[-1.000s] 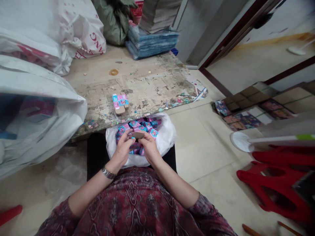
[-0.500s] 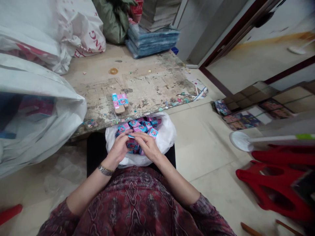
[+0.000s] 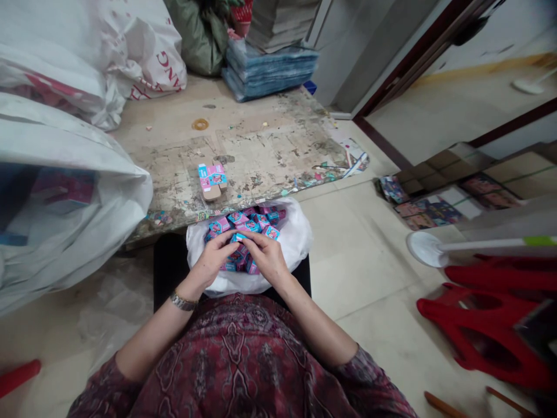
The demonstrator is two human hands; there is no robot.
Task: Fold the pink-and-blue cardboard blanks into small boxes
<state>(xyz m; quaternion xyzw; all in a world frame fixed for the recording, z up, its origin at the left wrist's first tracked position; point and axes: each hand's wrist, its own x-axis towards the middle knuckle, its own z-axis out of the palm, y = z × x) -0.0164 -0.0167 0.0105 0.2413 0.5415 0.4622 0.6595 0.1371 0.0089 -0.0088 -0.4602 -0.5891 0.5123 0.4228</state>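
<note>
Between my two hands is a small blue-and-pink box [image 3: 237,238], held over the open white plastic bag [image 3: 298,232] on my lap. My left hand [image 3: 216,254] grips its left side, fingers and thumb closed on it. On the other side my right hand [image 3: 266,254] pinches it with thumb and fingers. Several folded boxes of the same print [image 3: 248,225] fill the bag under my hands. One part-folded box [image 3: 213,180] with a brown inner flap lies on the worn table [image 3: 270,145] near its front edge.
A large white sack [image 3: 78,151] with more boxes inside bulges at the left. At the table's back stand a blue plastic-wrapped stack [image 3: 272,69] and a green sack [image 3: 200,43]. Rubber bands [image 3: 201,124] lie mid-table. Red stools [image 3: 487,325] and cartons [image 3: 439,186] stand on the right.
The box between my hands has turned, so its blue face now shows between my fingers. My right hand has shifted slightly, and both hands stay over the bag.
</note>
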